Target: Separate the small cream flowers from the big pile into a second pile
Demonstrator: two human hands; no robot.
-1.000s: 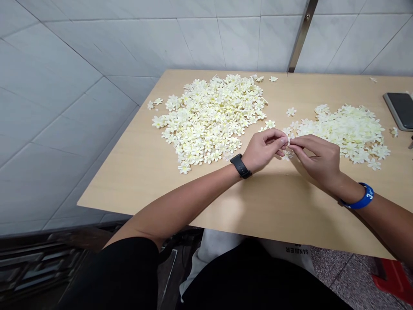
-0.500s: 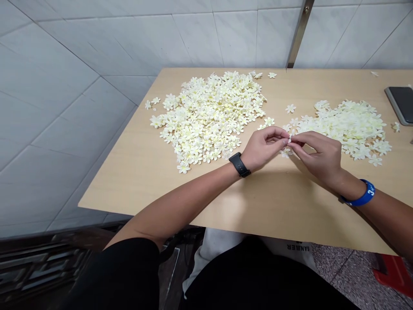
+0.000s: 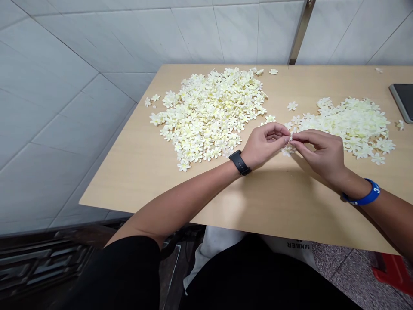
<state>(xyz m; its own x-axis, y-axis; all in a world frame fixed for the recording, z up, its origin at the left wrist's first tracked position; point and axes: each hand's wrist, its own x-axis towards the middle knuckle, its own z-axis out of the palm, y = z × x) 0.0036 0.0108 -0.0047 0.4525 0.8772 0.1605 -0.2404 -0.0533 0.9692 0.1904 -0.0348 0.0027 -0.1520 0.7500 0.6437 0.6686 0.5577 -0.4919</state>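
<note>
My left hand (image 3: pixel 265 144) and my right hand (image 3: pixel 321 153) meet fingertip to fingertip above the table, between two heaps of flowers. Pinched between them is a small pale artificial flower (image 3: pixel 291 136), mostly covered by the fingers. Thumb and forefinger are closed on both hands. To the left lies a large heap of cream-white artificial flowers (image 3: pixel 209 114) with yellowish centres. Behind and beyond my right hand spreads a smaller, flatter heap of pale petal pieces (image 3: pixel 358 122). A few loose flowers lie just under my fingertips, partly hidden.
The light wooden table (image 3: pixel 129 172) meets a tiled wall (image 3: pixel 235 34) at the back. A phone (image 3: pixel 403 101) lies at the right edge. Single flowers (image 3: pixel 292 106) are scattered between and around the heaps. A red plastic object (image 3: pixel 392 273) is on the floor at lower right.
My hands stay together at nearly the same place, the right one shifted slightly rightward. A bit more of the small flower shows between the fingertips. The view has tilted slightly.
</note>
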